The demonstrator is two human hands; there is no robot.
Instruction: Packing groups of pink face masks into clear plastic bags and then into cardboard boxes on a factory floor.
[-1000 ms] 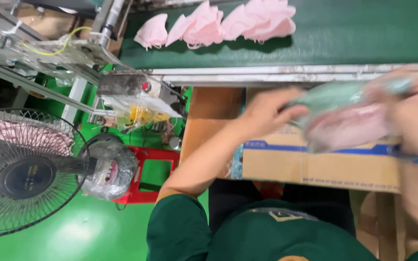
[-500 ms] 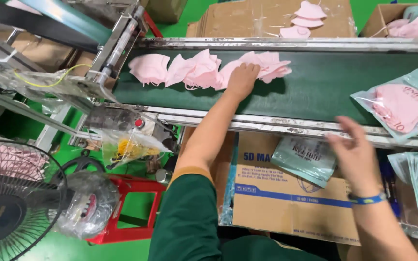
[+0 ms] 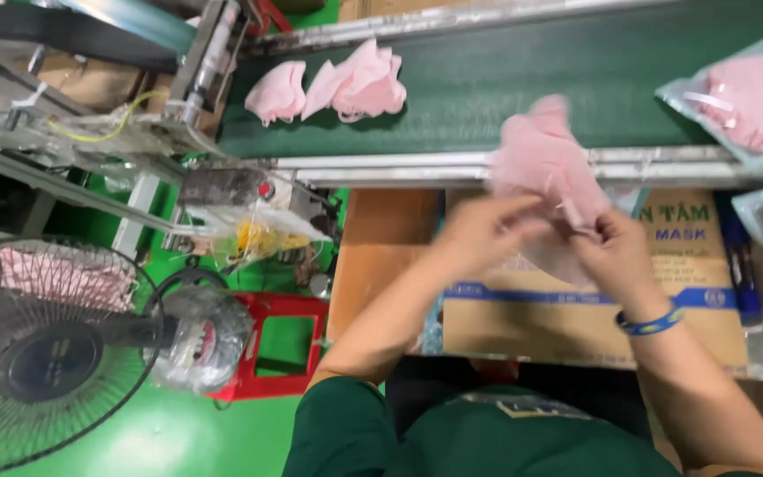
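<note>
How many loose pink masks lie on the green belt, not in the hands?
3, as far as I can tell: one mask at the left, and two overlapping masks beside it. More may be hidden under the overlap. Both hands hold another pink bunch.

head cam | looks steeply down | close over conveyor belt [image 3: 505, 79]

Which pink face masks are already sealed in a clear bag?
The pink masks in the clear plastic bag at the belt's right end. The loose pile upper left and those in both hands are unbagged.
</note>
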